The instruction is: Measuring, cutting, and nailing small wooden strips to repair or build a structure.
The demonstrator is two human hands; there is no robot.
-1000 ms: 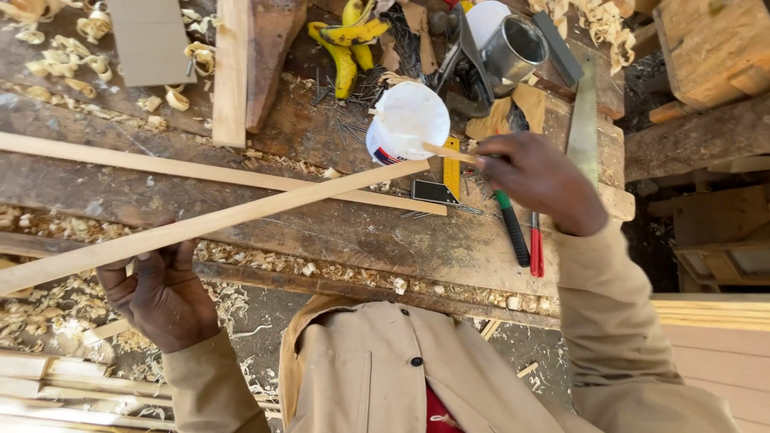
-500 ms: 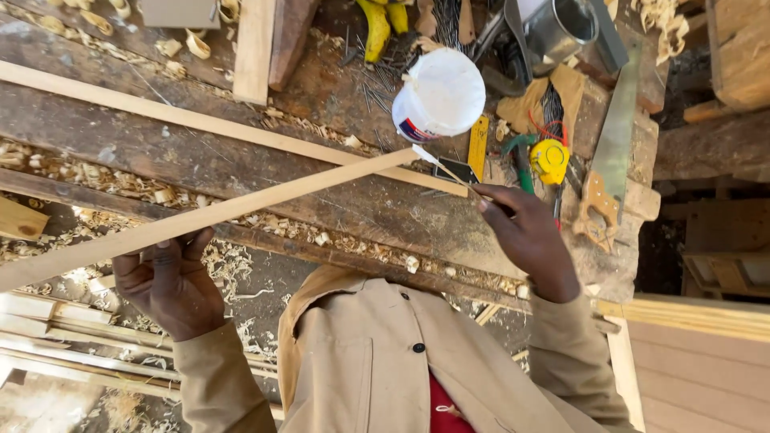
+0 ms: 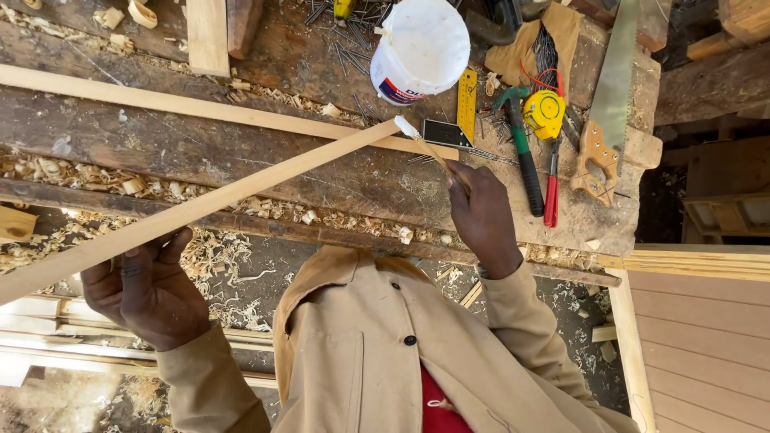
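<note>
Diagonally, wooden strip [image 3: 200, 210] points toward white tub [image 3: 420, 46]; left hand [image 3: 148, 293] holds it.

The long wooden strip [image 3: 200, 210] runs off the left edge. The white tub [image 3: 419, 48] and the handsaw [image 3: 611, 96] are cut off at the top. The left hand [image 3: 148, 290] hides its fingertips under the strip. The nails [image 3: 353, 48] are too small to tell apart.

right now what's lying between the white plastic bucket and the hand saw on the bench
In the head view, a yellow ruler, a green-handled hammer and a yellow tape measure lie between them.
</note>
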